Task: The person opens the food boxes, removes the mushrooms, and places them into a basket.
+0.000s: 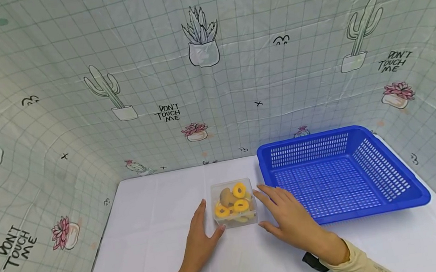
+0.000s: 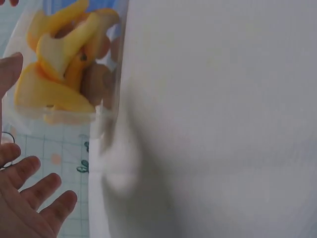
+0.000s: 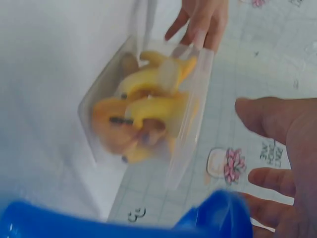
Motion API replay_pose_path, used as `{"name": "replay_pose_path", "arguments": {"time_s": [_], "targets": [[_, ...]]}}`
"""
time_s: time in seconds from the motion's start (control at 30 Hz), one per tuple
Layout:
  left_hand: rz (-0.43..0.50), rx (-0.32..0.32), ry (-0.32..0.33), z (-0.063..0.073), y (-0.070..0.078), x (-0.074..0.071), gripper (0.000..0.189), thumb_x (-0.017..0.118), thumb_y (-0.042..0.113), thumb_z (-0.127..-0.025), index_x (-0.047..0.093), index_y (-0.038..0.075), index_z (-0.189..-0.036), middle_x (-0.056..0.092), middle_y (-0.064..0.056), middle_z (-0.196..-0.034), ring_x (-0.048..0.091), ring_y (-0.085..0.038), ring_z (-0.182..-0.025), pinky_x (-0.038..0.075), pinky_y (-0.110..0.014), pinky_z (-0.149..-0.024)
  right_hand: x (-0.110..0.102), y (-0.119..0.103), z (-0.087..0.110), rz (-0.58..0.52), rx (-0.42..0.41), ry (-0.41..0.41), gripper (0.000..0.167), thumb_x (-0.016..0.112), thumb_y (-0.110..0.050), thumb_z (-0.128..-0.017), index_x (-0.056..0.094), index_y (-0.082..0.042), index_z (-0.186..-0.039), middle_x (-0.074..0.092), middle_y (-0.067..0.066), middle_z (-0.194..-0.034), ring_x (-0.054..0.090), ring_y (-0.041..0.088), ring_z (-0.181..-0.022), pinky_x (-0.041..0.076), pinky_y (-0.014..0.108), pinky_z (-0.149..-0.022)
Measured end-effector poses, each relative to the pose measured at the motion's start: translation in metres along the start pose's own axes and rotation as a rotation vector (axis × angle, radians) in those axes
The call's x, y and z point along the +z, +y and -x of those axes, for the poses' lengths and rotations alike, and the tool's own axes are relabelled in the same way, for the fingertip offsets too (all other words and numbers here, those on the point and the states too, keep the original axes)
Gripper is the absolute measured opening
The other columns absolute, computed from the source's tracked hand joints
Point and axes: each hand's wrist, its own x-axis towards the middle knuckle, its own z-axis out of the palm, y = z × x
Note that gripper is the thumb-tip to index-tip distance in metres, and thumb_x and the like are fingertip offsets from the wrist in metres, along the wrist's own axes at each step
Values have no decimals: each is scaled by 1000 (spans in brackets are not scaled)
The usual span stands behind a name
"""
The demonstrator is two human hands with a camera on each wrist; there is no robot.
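Plastic box (image 1: 218, 194) of yellow-and-brown pieces (image 1: 227, 197) sitting on tabletop (image 1: 151, 222), left of blue basket (image 1: 369, 213). I'm seeing left hand (image 1: 201, 240), right hand (image 1: 292, 219) flanking it, fingers extended, gripping nothing. Judging light, stiff, slick; I'm favouring opposite sides.

Looking bright and even in the head view, stretching the patterned cloth (image 1: 236, 78) toward the corners. Showing dimmer and greyer in the left wrist view, spreading a broad, soft-edged shadow over the white tablecloth (image 2: 228, 84). Looking softest in the right wrist view, smearing the clear box (image 3: 192, 126) and leaving the blue basket (image 3: 74, 224) out of focus.
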Motion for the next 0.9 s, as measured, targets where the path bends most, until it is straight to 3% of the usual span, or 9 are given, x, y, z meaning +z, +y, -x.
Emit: {"name": "replay_pose_path", "arguments": {"time_s": [0.13, 0.4, 0.7, 0.9], "targets": [[84, -13, 17, 1, 2, 7, 87, 81, 29, -95, 33, 5, -164, 37, -21, -166, 36, -44, -153, 34, -61, -122, 6, -11, -5, -32, -7, 29, 75, 94, -21, -80, 59, -4, -144, 57, 17, -150, 59, 38, -131, 50, 58, -110], [228, 4, 80, 0, 4, 17, 80, 83, 14, -93, 39, 0, -159, 44, -20, -161, 49, -41, -143, 49, -53, -112, 19, -32, -12, -108, -21, 49, 75, 96, -10, -76, 61, -6, -142, 61, 15, -145, 62, 36, -129, 55, 52, -105], [379, -44, 107, 0, 5, 25, 74, 83, 5, -91, 45, -4, -154, 45, -25, -159, 50, -47, -140, 53, -47, -108, 39, -46, -18, -186, 18, 56, 70, 92, -1, -76, 63, -1, -139, 61, 20, -142, 62, 40, -128, 54, 54, -105], [458, -70, 120, -1, 5, 29, 71, 82, 3, -92, 47, -5, -153, 46, -26, -157, 52, -46, -138, 54, -44, -107, 51, -48, -20, -160, 43, 87, 66, 90, 3, -74, 65, -1, -135, 62, 20, -141, 62, 39, -127, 53, 55, -105]]}}
